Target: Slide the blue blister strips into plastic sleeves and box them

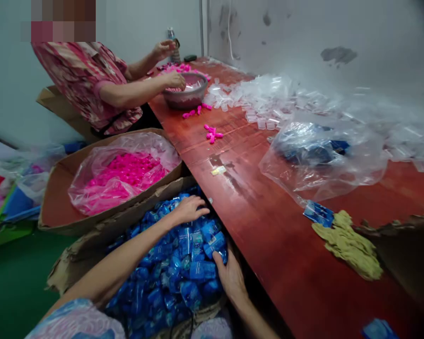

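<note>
A cardboard box (70, 254) in front of me is heaped with small blue wrapped packets (169, 268). My left hand (191, 209) lies over the far end of the heap, palm down, fingers stretched toward the table edge. At the near right side of the box is my right hand (231, 275). Its thumb rests by the blue packets and stands apart from the fingers, which are partly hidden along the box's side. I see no packet lifted by either hand.
A red-brown table (240, 212) runs along the right, bearing clear plastic pieces (268, 94), a plastic bag (318, 155) and a yellow glove (349, 245). Beyond my box stands a box of pink pieces (127, 179). A co-worker (81, 84) reaches into a basin (185, 96).
</note>
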Demonstrator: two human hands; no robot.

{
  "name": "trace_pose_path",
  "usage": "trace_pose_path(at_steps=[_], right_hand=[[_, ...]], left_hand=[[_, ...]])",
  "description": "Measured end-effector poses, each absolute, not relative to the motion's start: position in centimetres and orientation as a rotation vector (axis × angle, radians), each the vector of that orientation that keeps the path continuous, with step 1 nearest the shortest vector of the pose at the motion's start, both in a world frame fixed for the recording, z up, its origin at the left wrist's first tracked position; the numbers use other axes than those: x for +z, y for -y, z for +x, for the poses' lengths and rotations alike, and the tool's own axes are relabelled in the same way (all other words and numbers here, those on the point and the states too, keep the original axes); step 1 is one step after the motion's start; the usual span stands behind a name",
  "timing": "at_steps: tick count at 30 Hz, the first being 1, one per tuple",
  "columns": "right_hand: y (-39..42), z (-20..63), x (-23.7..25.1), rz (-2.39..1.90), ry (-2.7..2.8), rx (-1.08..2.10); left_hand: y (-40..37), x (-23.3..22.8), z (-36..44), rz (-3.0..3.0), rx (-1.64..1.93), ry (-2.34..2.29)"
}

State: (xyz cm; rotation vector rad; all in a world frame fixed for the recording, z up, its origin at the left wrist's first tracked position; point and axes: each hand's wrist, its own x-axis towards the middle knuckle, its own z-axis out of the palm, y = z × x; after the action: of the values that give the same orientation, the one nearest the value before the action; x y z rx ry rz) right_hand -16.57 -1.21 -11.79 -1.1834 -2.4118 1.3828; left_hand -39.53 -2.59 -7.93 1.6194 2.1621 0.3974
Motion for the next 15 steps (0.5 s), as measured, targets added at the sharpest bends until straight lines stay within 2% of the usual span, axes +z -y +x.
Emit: trace_pose_path(at_steps=[3, 11, 15], right_hand=[[1.9, -17.4, -12.3, -1.112, 2.354, 1.534], [8.5, -21.8, -14.7, -1.112, 2.432, 1.363], [11.8, -24.8, -13.6, -1.064, 2.465, 1.584]], left_hand=[[5.6, -8.6, -39.4, 1.608, 0.332, -2.139], [16.3, -10.5, -40.8, 1.345, 0.162, -2.291], [21.3, -10.4, -42.7, 1.146, -0.017, -2.393]])
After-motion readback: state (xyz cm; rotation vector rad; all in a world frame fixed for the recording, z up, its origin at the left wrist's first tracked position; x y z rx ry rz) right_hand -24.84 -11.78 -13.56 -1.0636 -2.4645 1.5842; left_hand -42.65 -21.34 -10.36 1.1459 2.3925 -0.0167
